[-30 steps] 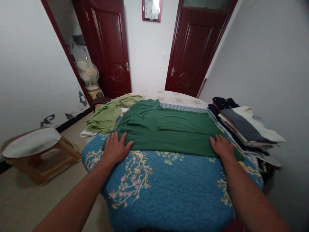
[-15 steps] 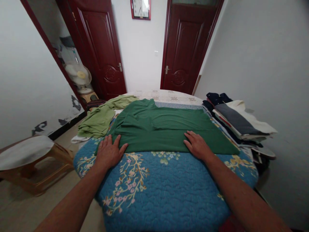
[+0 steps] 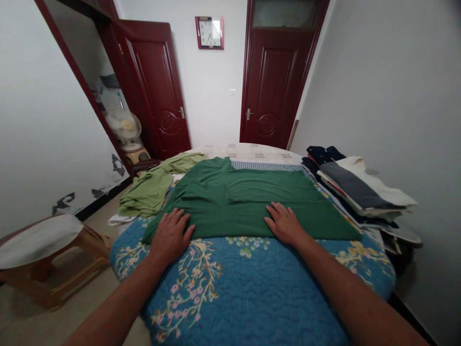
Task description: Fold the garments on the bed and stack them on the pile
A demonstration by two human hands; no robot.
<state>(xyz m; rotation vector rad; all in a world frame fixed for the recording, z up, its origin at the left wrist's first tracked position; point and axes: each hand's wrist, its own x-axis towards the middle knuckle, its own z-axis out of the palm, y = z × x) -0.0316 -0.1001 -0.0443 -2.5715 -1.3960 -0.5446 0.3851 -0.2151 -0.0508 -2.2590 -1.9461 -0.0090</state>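
Observation:
A dark green shirt [image 3: 230, 202] lies spread sideways across the table, with a few creases near its left end. My left hand [image 3: 171, 235] rests flat on its near left part, fingers spread. On the near edge, right of the middle, my right hand [image 3: 284, 222] lies palm down with fingers stretched out. Neither hand grips the cloth. Beneath the shirt is a blue quilted cover [image 3: 259, 288] with a flower pattern.
A light green garment [image 3: 146, 192] lies crumpled at the left edge. Folded clothes [image 3: 360, 185] are stacked at the right, near the wall. A stool [image 3: 46, 245] with a white top stands on the floor at left. Two dark red doors [image 3: 153, 91] are beyond the table.
The camera view has tilted up a little. My left hand has moved slightly right, and my right hand slightly left, over the green shirt. The shirt looks unchanged.

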